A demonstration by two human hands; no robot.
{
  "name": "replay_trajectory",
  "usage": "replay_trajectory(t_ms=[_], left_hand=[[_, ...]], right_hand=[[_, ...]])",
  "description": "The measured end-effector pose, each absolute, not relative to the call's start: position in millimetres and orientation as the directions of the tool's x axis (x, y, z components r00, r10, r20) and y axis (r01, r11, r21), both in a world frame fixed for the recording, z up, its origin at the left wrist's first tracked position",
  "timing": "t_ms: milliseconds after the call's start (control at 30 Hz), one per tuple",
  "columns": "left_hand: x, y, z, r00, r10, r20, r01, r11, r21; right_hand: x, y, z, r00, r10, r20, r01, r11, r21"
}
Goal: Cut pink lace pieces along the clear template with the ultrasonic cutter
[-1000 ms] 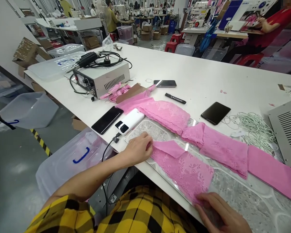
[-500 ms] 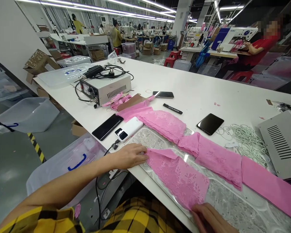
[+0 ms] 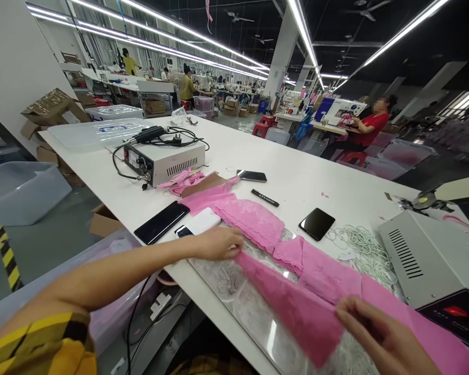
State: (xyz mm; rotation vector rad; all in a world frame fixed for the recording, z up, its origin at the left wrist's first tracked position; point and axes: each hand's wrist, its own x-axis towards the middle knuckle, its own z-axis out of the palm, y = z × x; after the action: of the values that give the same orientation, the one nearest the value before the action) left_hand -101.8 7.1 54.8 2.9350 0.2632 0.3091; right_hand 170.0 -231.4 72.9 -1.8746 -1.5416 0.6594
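Note:
My left hand (image 3: 222,244) pinches one corner of a pink lace fabric piece (image 3: 293,307). At the fabric's other upper corner, my right hand (image 3: 379,330) grips the edge between thumb and fingers. Stretched between both hands, the piece is lifted with its lower part hanging down, slightly blurred. Beneath it lies a clear, glossy sheet with a grey pattern (image 3: 222,278) along the table's near edge. Behind the held piece is a row of pink fabric: a scalloped lace stack (image 3: 254,216), another lace stack (image 3: 328,273), and a smoother pink length (image 3: 394,299) toward the right.
On the white table (image 3: 234,146) are a grey control box (image 3: 175,161) with a corded handpiece, a black phone (image 3: 162,221), a white power bank (image 3: 203,221), a marker (image 3: 264,198), pale green cord (image 3: 369,250) and another grey box (image 3: 426,260). A person in red (image 3: 369,127) sits at a sewing machine.
The fabric piece, flat on the sheet before, is now raised and pulled taut along its upper edge. My right hand has moved up and right with it. The view has tilted upward.

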Motion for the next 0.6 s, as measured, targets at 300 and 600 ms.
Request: replay_trajectory(t_ms=[300,600], left_hand=[[-50.5,134.9,124.3,0.856,0.360,0.372,0.340,-0.933,0.122],[-112.0,134.6,54.0,0.918,0.274,0.287,0.273,-0.961,0.044]], right_hand=[[207.1,-70.2,118.7,0.357,0.817,0.454,0.773,0.014,-0.634],[156.9,-77.7,33.1,0.023,0.925,0.378,0.834,0.191,-0.518]])
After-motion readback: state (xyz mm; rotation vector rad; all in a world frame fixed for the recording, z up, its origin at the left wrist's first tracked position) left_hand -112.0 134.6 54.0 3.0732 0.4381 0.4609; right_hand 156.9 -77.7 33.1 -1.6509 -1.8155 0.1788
